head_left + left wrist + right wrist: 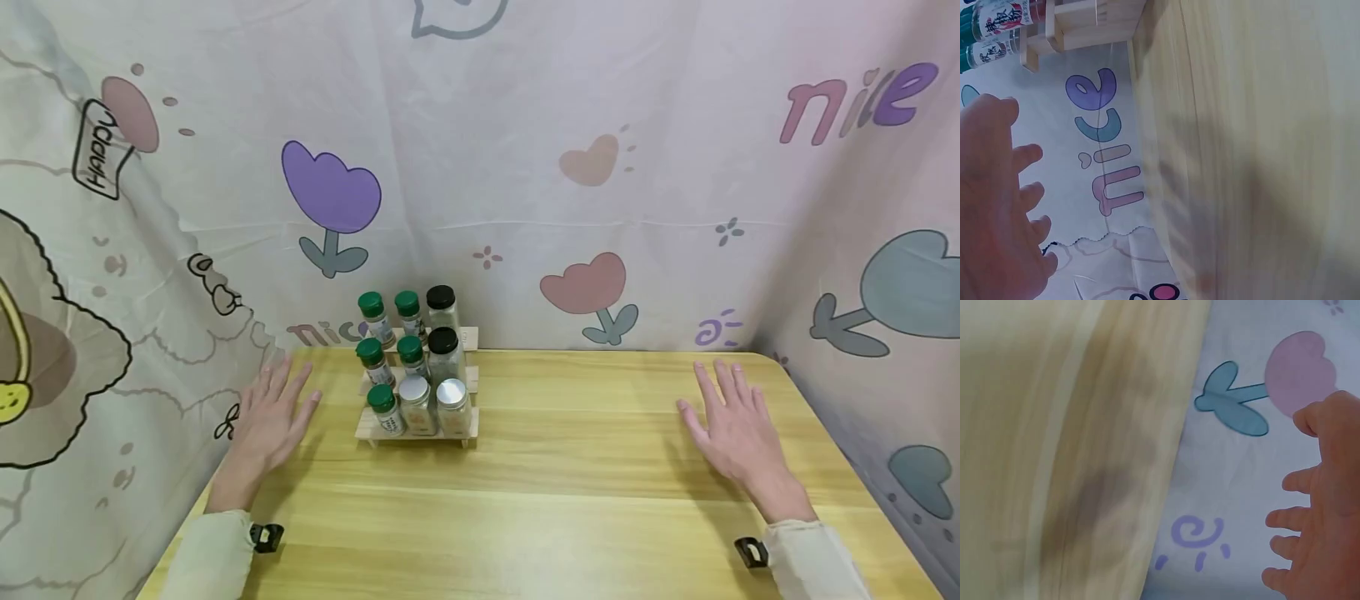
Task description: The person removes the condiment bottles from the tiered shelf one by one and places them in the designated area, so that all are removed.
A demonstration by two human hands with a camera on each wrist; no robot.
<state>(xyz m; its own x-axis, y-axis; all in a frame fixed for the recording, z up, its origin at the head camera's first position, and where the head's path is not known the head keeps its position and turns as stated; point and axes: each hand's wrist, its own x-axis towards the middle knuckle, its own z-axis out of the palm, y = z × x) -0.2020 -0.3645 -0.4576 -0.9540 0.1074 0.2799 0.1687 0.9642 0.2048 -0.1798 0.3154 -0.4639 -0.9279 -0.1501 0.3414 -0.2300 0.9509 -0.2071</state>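
Observation:
My left hand (268, 417) is held over the left side of the wooden table (570, 533), fingers spread and nothing in them. To its right stands a tiered wooden rack (420, 437) with several spice jars in three rows. Green caps top the jars on the left, such as the front green-capped jar (386, 410). Two black-capped jars (447, 357) stand at the right of the back and middle rows, and two silver-lidded jars (453, 408) in front. Far from the rack, over the table's right side, my right hand (738, 429) is spread with nothing in it.
A printed cloth (480, 167) with flowers and lettering hangs behind the table and along both sides. The rack stands close to the table's back edge. Each wrist wears a small black device, such as the left wrist device (267, 538).

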